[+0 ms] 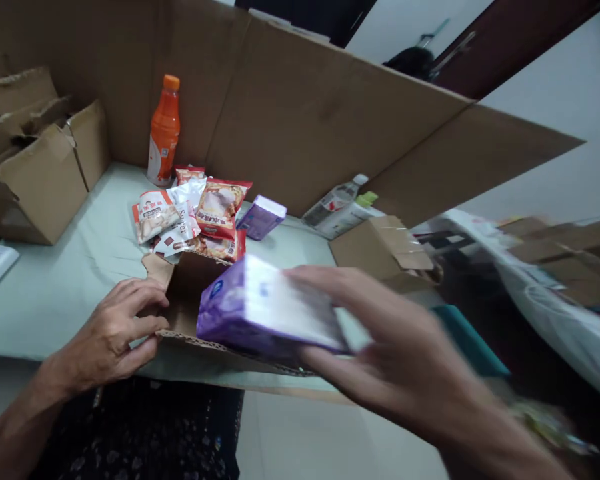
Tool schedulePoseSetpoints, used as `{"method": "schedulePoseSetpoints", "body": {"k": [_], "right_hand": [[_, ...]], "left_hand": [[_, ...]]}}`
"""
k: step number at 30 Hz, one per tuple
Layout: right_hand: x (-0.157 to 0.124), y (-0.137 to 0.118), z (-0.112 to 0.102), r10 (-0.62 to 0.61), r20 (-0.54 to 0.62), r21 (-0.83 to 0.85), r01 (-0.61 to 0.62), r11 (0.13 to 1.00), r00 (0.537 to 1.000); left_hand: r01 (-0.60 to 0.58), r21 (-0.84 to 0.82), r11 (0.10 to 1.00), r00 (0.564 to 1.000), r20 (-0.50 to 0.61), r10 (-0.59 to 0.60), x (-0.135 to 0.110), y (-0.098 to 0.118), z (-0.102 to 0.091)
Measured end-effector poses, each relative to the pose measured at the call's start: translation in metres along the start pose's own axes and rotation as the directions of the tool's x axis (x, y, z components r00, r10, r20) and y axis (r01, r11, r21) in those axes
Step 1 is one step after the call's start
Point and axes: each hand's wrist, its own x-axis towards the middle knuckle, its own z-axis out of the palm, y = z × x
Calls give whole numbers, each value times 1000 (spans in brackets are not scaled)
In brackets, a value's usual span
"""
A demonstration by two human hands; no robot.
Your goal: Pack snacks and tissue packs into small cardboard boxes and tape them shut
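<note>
My right hand (395, 347), slightly blurred, grips a purple and white pack of tissues (225, 310) between thumb and fingers. The pack is tilted over the opening of a small cardboard box (184, 312) and covers much of that opening. At the box's left end, my left hand (123, 330) has its fingers and thumb closed on the cardboard edge. Just beyond the box lies a pile of snack packets, among them a red and cream packet (223, 207) and a white and orange packet (155, 217). A second purple tissue pack (261, 217) lies beside the pile.
An orange bottle (164, 133) stands against the tall cardboard wall (300, 113). Cardboard boxes (45, 173) are at the left. To the right are a clear bottle (335, 200), a green-capped bottle (353, 215) and a closed carton (380, 247). The table's front edge is close to me.
</note>
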Motion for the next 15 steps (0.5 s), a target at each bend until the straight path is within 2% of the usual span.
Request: {"method": "schedulePoseSetpoints", "body": {"k": [2,5,8,12,15], "right_hand": [[21,-4,23,-33,181,-16,36,999,983],[47,-12,57,74,425,-98,-35,995,902],[63,-21,78,127,559,-142,-56,988,820],[68,-23,82,2,640,-22,16,1000,768],[61,-15,64,-102,630,67,77,995,770]], "left_hand": [[1,11,1000,1000,11,-1,-2,2,-1],[6,32,999,998,65,-8,-1,5,-5],[-5,64,998,990,143,-4,3,4,-8],[-14,90,996,990,143,1,2,0,-3],[-12,73,997,995,105,4,-2,-5,3]]}}
